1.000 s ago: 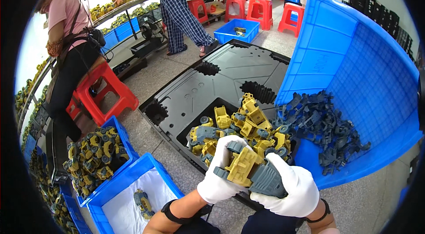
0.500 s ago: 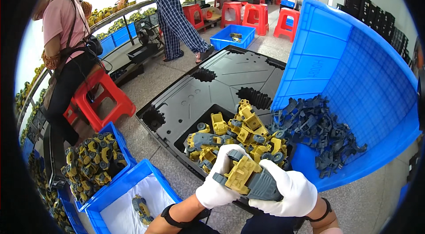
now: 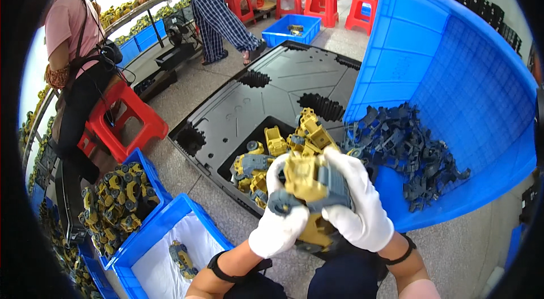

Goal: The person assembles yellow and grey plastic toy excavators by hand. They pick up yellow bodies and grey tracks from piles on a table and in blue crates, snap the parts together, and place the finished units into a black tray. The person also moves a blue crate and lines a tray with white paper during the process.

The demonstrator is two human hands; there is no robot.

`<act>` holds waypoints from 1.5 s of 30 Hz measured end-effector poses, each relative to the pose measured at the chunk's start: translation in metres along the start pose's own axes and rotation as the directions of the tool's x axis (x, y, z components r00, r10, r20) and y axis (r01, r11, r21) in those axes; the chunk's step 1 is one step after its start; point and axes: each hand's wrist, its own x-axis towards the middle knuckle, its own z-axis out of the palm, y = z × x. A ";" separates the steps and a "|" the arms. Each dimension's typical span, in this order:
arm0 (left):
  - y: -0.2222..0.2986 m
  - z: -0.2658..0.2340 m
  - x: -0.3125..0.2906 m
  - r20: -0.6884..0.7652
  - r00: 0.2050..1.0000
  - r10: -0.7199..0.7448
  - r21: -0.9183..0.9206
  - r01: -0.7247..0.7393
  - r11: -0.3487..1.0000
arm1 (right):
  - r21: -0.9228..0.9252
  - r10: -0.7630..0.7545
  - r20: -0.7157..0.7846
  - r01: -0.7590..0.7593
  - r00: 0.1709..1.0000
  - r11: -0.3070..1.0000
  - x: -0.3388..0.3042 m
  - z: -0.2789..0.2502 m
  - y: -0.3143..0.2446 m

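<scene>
In front of me a yellow and dark grey toy truck (image 3: 306, 177) is held up between both hands, a little blurred. My left hand (image 3: 277, 234), in a white glove, is closed on its left side near a grey wheel. My right hand (image 3: 365, 220), gloved too, wraps round the grey part on its right. Just below the truck another yellow toy piece (image 3: 314, 234) shows; what supports it is hidden. Beyond my hands, yellow and grey toy vehicles (image 3: 276, 141) lie heaped in the recess of a black plastic pallet (image 3: 272, 67).
To the right a large tilted blue bin (image 3: 379, 67) holds loose dark grey parts (image 3: 411, 157). At lower left, a lined blue crate (image 3: 181, 203) has one toy truck (image 3: 182, 259) in it; another crate is full of toy vehicles (image 3: 119, 203). Red stools (image 3: 130, 118) and co-workers stand beyond.
The toy truck has been raised and turned in my hands, its yellow end now higher. A yellow piece has come into view below it. The whole view has shifted slightly.
</scene>
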 end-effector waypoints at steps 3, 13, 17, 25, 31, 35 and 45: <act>-0.016 -0.004 -0.004 -0.127 0.985 0.114 -0.069 -0.123 0.990 | 0.281 0.125 -0.068 -0.101 0.990 0.954 0.007 0.027 -0.011; -0.002 -0.003 -0.001 -0.229 0.972 0.050 -0.155 -0.087 0.984 | 0.478 0.321 -0.064 -0.253 0.945 0.841 0.023 0.051 -0.017; 0.009 -0.009 0.006 -0.154 0.973 -0.173 -0.415 0.095 0.905 | 0.884 0.431 0.140 -0.308 0.891 0.351 0.030 0.053 -0.004; 0.004 -0.026 0.003 -0.153 0.987 -0.050 -0.343 -0.005 0.939 | 0.320 0.100 -0.178 -0.039 0.979 0.946 0.019 0.066 -0.004; 0.003 -0.021 0.004 -0.205 0.971 0.122 -0.184 -0.161 0.970 | 0.279 -0.018 -0.199 0.074 0.980 0.958 0.023 0.065 0.007; 0.018 -0.044 0.013 -0.139 0.969 0.204 -0.200 -0.229 0.953 | 0.160 -0.171 -0.118 0.189 0.978 0.969 0.023 0.038 0.005; 0.016 -0.266 -0.104 -0.708 0.704 -0.054 0.044 0.120 0.992 | -0.217 0.258 -0.837 -0.725 0.483 0.654 -0.056 -0.088 0.228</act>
